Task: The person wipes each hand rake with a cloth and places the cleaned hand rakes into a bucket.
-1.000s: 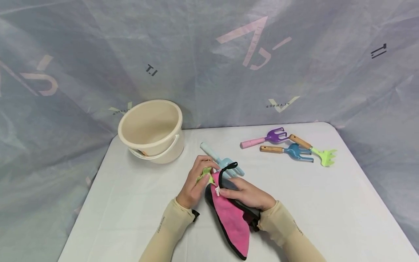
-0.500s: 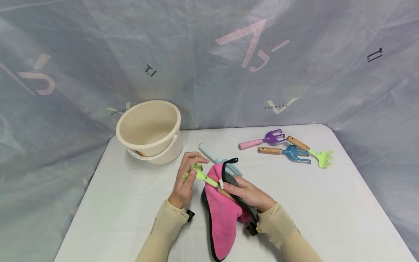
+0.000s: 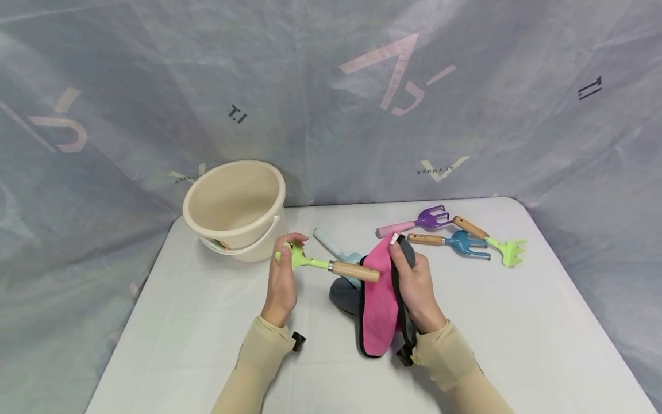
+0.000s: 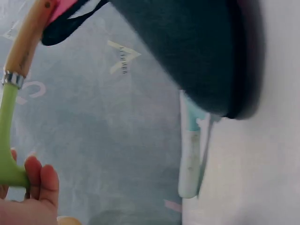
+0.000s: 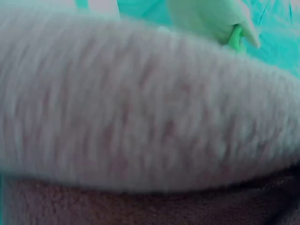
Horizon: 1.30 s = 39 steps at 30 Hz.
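My left hand (image 3: 281, 287) grips a small hand rake (image 3: 354, 271) by its green head, raised above the table. The rake's wooden handle points right, its end in front of or against a pink and grey cloth (image 3: 379, 305) with black edging. My right hand (image 3: 419, 287) pinches this cloth near its white tag, and the cloth hangs down in folds. In the left wrist view the curled fingers (image 4: 42, 183) hold the green part of the rake, and the cloth's dark grey side (image 4: 187, 47) hangs close. The blurred cloth (image 5: 140, 108) fills most of the right wrist view.
A cream bucket (image 3: 281, 192) stands at the back left. Behind the cloth lies a light blue hand fork (image 3: 327, 241), partly hidden. At the back right are a purple fork (image 3: 431, 217), a blue fork (image 3: 462, 242) and another green rake (image 3: 509, 251).
The rake's handle, hidden in the cloth at first, has come into view. My right hand has moved up and right with the cloth, while my left hand has shifted left with the rake.
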{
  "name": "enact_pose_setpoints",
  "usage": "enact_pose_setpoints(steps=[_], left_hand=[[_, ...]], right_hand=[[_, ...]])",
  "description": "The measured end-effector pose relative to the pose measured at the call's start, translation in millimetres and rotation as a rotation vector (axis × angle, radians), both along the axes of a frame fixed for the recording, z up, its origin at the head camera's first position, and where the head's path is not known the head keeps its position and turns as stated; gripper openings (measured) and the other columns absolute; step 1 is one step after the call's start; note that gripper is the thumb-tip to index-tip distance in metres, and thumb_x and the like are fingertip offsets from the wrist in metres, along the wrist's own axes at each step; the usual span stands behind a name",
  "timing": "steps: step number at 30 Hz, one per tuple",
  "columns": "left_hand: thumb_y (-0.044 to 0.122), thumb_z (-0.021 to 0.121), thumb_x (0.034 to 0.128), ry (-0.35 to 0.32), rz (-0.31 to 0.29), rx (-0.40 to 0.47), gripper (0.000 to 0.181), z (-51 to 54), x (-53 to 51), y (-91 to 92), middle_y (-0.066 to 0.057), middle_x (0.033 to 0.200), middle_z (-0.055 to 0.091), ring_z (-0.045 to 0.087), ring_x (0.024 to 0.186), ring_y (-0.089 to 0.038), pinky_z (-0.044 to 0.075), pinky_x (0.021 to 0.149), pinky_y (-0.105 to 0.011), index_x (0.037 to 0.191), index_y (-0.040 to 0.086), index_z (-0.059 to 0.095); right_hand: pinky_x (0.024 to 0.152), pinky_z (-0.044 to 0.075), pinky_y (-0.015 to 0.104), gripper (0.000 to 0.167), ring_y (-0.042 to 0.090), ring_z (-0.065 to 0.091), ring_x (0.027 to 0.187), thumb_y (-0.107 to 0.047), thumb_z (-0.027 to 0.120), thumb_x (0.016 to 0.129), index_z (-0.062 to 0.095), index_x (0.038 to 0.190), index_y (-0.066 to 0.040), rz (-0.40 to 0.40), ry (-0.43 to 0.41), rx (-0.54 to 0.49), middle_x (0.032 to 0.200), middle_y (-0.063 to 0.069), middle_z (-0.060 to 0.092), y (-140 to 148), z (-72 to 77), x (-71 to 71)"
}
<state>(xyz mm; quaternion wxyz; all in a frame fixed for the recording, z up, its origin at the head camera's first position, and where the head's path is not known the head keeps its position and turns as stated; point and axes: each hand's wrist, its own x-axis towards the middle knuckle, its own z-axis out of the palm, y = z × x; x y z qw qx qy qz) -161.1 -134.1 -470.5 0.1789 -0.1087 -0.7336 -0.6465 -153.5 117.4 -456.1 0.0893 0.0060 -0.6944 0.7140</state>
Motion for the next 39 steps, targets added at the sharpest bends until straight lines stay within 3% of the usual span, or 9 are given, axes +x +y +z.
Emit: enact_pose_setpoints(steps=[4,9,13,16,21,25,32,35,39], left_hand=[[0.06,0.024,0.1088,0.06,0.062,0.09,0.071,7.5,-2.4,-8.1,-0.006,0.109,0.052,0.053,0.09,-0.022,0.042,0.082,-0.023,0.119,-0.005,0.05],[0.069,0.041,0.1009,0.138,0.176,0.224,0.063,23.3,-1.1,-24.1,-0.004,0.105,0.05,0.055,0.085,-0.018,0.044,0.083,-0.025,0.118,0.009,0.046],[0.053,0.045,0.1071,0.243,0.279,0.255,0.049,38.1,2.8,-39.5,-0.007,0.109,0.047,0.055,0.088,-0.02,0.043,0.089,-0.026,0.127,0.008,0.044],[0.038,0.041,0.1099,0.255,0.333,0.262,0.041,45.5,4.3,-52.2,-0.008,0.115,0.043,0.056,0.091,-0.019,0.042,0.093,-0.026,0.139,0.008,0.042],[0.027,0.053,0.108,0.187,0.438,0.168,0.048,50.2,4.1,-70.3,-0.002,0.12,0.035,0.053,0.099,-0.016,0.042,0.095,-0.022,0.152,0.012,0.041],[0.015,0.068,0.1012,0.162,0.495,0.091,0.068,51.3,1.7,-81.4,0.0,0.126,0.031,0.048,0.11,-0.014,0.044,0.099,-0.021,0.16,0.012,0.034],[0.016,0.069,0.1005,0.131,0.516,-0.103,0.094,45.2,-4.1,-95.7,-0.017,0.145,0.024,0.041,0.136,-0.016,0.039,0.118,-0.036,0.167,0.014,0.002],[0.023,0.063,0.1042,0.097,0.538,-0.213,0.092,40.7,-5.9,-97.3,-0.021,0.15,0.024,0.044,0.138,-0.025,0.041,0.113,-0.043,0.166,0.011,-0.004],[0.036,0.059,0.1059,0.034,0.593,-0.391,0.091,36.5,-7.1,-96.0,-0.023,0.156,0.027,0.053,0.121,-0.04,0.043,0.094,-0.054,0.166,0.01,-0.004]], right_hand=[[0.054,0.032,0.028,0.048,0.007,0.038,0.056,-0.026,0.055,0.109,0.048,0.064,-0.008,-0.039,0.001,-0.012,0.058,-0.009,0.039,3.1,-2.2,-3.3],[0.057,0.035,0.027,0.045,0.008,0.042,0.058,-0.028,0.056,0.108,0.052,0.067,-0.01,-0.04,-0.034,-0.051,0.058,-0.008,0.043,6.1,-3.8,-6.8],[0.057,0.036,0.026,0.042,0.008,0.043,0.059,-0.029,0.055,0.108,0.054,0.07,-0.01,-0.033,-0.043,-0.057,0.06,-0.007,0.044,7.7,-3.1,-8.3],[0.057,0.036,0.026,0.041,0.008,0.043,0.059,-0.028,0.055,0.108,0.055,0.072,-0.009,-0.035,-0.039,-0.051,0.061,-0.006,0.045,9.4,-3.1,-9.4],[0.057,0.036,0.026,0.042,0.008,0.042,0.058,-0.031,0.054,0.109,0.051,0.072,-0.009,-0.064,-0.072,-0.023,0.062,-0.007,0.044,15.1,-3.9,-11.3],[0.062,0.041,0.024,0.036,0.007,0.048,0.063,-0.036,0.054,0.108,0.057,0.081,-0.013,-0.084,-0.128,-0.099,0.069,-0.008,0.052,21.4,-1.0,-12.6],[0.064,0.045,0.022,0.031,0.006,0.055,0.068,-0.038,0.053,0.109,0.06,0.089,-0.015,-0.056,-0.129,-0.191,0.075,-0.008,0.058,29.9,3.8,-14.5],[0.061,0.044,0.023,0.034,0.007,0.054,0.064,-0.038,0.053,0.108,0.06,0.084,-0.015,-0.043,-0.147,-0.191,0.072,-0.007,0.058,30.9,2.5,-15.6],[0.059,0.044,0.024,0.035,0.007,0.054,0.062,-0.038,0.054,0.108,0.06,0.083,-0.014,-0.028,-0.17,-0.172,0.069,-0.008,0.058,31.5,1.3,-16.2]])
